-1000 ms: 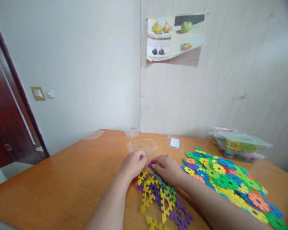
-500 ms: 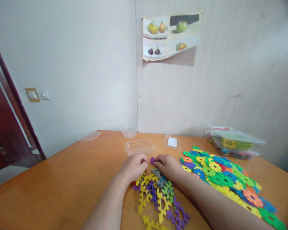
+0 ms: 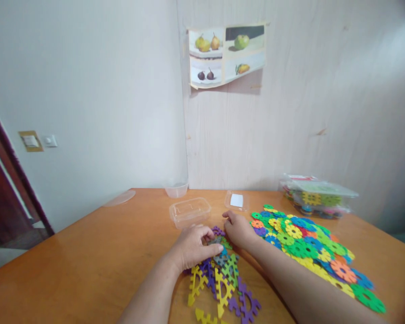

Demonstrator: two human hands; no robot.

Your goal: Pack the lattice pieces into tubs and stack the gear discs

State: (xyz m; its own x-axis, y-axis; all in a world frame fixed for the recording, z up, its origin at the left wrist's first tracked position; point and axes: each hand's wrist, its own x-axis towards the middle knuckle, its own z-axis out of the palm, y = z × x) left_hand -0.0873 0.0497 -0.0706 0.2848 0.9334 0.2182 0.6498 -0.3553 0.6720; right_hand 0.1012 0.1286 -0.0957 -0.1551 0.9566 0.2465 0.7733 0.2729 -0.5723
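On the orange wooden table (image 3: 87, 252) lies a heap of notched triangular plastic pieces (image 3: 222, 283) in yellow, purple, green and grey. My left hand (image 3: 194, 247) rests on the top of this heap, fingers curled over a few pieces. My right hand (image 3: 238, 229) lies just to its right with fingers bent down, its fingertips close to a purple piece (image 3: 218, 231) at the heap's far end. What the right fingers hold is hidden.
A wide spread of round gear-shaped pieces (image 3: 310, 249) covers the table to the right. Behind the hands stand a clear rectangular tub (image 3: 190, 211), a small clear lid (image 3: 236, 200), a round tub (image 3: 176, 189) and a round lid (image 3: 119, 197). A lidded box of pieces (image 3: 319, 196) stands far right.
My left hand moved right and down onto the heap of triangular pieces. My right hand slid slightly right. The view has turned to the right.
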